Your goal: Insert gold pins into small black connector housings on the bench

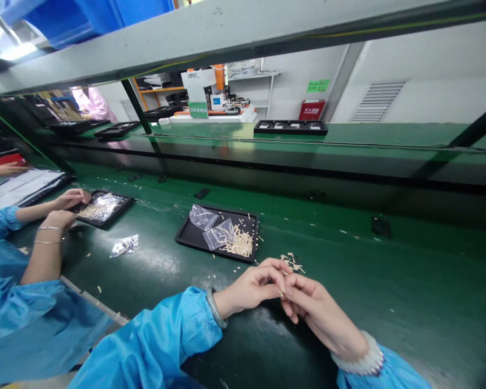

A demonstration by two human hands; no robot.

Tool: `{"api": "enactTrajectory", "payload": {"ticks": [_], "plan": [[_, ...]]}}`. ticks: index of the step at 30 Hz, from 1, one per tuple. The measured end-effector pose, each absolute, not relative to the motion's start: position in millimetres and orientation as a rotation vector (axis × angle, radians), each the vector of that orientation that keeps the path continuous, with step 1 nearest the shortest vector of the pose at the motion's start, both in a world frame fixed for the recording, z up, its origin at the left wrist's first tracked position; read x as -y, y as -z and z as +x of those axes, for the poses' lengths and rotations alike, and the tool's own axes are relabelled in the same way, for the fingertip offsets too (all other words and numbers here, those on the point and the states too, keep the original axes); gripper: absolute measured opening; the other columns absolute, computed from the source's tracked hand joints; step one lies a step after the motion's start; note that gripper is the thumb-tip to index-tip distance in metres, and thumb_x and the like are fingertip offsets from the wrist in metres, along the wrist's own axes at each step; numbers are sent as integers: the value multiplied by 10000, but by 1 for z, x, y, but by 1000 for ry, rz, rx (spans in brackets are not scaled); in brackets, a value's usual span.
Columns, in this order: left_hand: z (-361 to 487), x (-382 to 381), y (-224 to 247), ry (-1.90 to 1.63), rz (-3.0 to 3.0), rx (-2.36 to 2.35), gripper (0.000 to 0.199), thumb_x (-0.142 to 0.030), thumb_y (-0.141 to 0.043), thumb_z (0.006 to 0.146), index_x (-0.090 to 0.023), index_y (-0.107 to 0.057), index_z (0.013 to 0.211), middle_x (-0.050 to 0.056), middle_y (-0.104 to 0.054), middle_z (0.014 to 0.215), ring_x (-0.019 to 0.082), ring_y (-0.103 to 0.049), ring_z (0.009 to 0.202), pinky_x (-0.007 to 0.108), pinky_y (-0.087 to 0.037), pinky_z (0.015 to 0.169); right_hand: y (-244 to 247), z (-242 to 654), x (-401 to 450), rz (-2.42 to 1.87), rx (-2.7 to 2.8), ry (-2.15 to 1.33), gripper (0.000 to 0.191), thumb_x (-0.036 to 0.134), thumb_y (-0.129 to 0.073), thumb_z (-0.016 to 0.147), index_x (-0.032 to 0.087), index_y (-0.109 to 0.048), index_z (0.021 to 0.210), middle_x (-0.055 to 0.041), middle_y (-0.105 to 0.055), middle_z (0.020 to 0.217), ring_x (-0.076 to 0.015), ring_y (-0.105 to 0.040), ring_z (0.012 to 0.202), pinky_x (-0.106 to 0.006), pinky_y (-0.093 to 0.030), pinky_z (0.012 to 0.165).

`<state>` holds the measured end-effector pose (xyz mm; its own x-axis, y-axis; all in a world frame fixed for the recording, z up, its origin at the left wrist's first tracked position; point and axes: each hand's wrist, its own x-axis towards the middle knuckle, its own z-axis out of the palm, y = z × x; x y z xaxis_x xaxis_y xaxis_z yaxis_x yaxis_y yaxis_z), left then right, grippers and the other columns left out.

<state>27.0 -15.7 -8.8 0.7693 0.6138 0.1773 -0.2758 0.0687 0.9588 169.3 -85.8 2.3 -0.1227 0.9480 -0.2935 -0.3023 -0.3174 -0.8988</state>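
My left hand (253,287) and my right hand (318,308) meet fingertip to fingertip above the green table (421,302). Pinched between them is a tiny pale piece (281,293), mostly covered by the fingers. Just behind my hands lies a small scatter of beige strips (292,263). Beyond my left hand sits a black tray (192,239) with a heap of beige strips (241,243) at its right end and clear plastic bags (219,233) on its left and middle.
At the left, a co-worker's hands (67,208) work at another black tray (123,209). A clear bag (125,246) lies between the trays. Small black parts (380,227) sit along the back edge. A raised shelf holds a long black tray (290,127).
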Motion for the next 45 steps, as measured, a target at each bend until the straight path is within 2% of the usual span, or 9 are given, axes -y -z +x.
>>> {"api": "enactTrajectory", "payload": {"ticks": [2,6,9,16,21,29,35,41,45], "plan": [[28,15,6,-706,1266,-364,170,-312,-664,747,-159,-613,803,83,-540,1066,180,-542,988,333,-410,883,-6,169,84,-1185,893,-1481,264,401,-644,754,172,-539,676,41,-497,517,-71,-427,465,-192,-345,450],[28,13,-5,-748,1047,-602,336,-327,-670,735,-156,-581,1011,67,-611,912,122,-572,766,256,-456,684,-13,169,76,-1288,948,-1057,227,394,-634,753,189,-560,690,31,-494,547,-105,-439,512,-224,-367,484],[26,15,-16,-754,986,-676,335,-341,-693,701,-120,-606,938,45,-618,774,110,-568,659,239,-459,602,-15,162,69,-1329,968,-875,189,377,-615,774,201,-564,727,30,-506,570,-104,-448,524,-214,-377,481],[13,10,-27,-853,1050,-768,248,-350,-638,734,-105,-616,763,8,-567,609,84,-530,528,190,-449,468,-15,142,56,-1341,1152,-882,184,383,-542,827,209,-548,767,16,-545,609,-112,-502,523,-218,-421,480],[-4,-1,-27,-970,1381,-919,188,-309,-590,770,-125,-622,761,9,-588,633,86,-535,513,203,-472,481,-24,141,49,-1404,1356,-500,127,328,-566,809,222,-591,874,-33,-629,761,-159,-584,625,-267,-475,565],[-20,-8,-23,-1256,2213,-800,148,-151,-482,832,-154,-627,861,62,-650,836,142,-597,783,269,-515,725,-26,132,38,-1369,1784,-214,151,245,-487,864,233,-614,944,-59,-665,912,-187,-627,829,-304,-499,746],[-32,-16,-20,-1105,2697,-788,229,-112,-415,840,-124,-605,967,99,-640,920,191,-583,858,339,-497,780,-24,131,31,-1386,1960,13,167,213,-483,856,211,-633,931,-43,-689,864,-168,-639,740,-283,-491,704],[-31,-14,-27,-1081,2260,-786,183,-138,-423,851,-127,-604,870,79,-615,853,159,-560,815,283,-475,753,-27,123,25,-1400,1854,-174,146,224,-478,843,219,-624,841,-31,-678,801,-157,-628,693,-256,-480,668],[-29,-19,-28,-1010,1781,-876,172,-247,-475,854,-143,-593,786,24,-572,729,109,-512,663,222,-435,608,-29,130,19,-1522,1685,-268,146,290,-495,820,229,-626,802,-4,-666,689,-147,-605,579,-240,-471,582]]}}
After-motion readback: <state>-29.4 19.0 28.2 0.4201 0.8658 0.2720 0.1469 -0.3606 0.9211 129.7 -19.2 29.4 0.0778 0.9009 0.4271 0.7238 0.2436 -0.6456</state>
